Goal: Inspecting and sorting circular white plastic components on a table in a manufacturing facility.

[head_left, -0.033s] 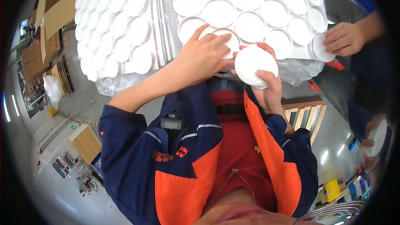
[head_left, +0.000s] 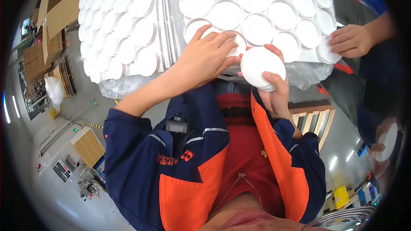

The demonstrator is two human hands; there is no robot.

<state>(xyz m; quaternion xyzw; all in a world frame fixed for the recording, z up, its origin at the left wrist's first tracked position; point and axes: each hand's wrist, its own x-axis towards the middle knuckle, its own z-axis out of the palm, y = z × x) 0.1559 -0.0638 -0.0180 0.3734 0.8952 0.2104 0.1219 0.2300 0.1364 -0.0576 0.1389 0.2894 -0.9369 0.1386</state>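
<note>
My right hand [head_left: 276,87] holds a short stack of round white lids [head_left: 262,67], the top one facing up, thumb on its face and fingers round the far side. To the left, my left hand [head_left: 207,53] reaches over the near edge of the sheet of lids. Its fingers are spread, the tips over a single white lid [head_left: 236,45] in the front row; whether they grip it I cannot tell. Rows of similar round white lids [head_left: 257,28] lie close together in front of me. At the right, another person's hand [head_left: 353,40] touches a white lid [head_left: 329,50] at the corner.
A second block of lids in rows [head_left: 143,32] stands at the left, beside thin white upright layers [head_left: 165,25]. Clear plastic film [head_left: 128,86] hangs below the near edge. Under it, at right, is a wooden pallet [head_left: 314,122]. Cardboard boxes [head_left: 58,13] stand at far left.
My left hand's fingers have shifted slightly and sit a little closer together over the front lid. The other person's hand has moved slightly left. My right hand and its stack stay nearly still.
</note>
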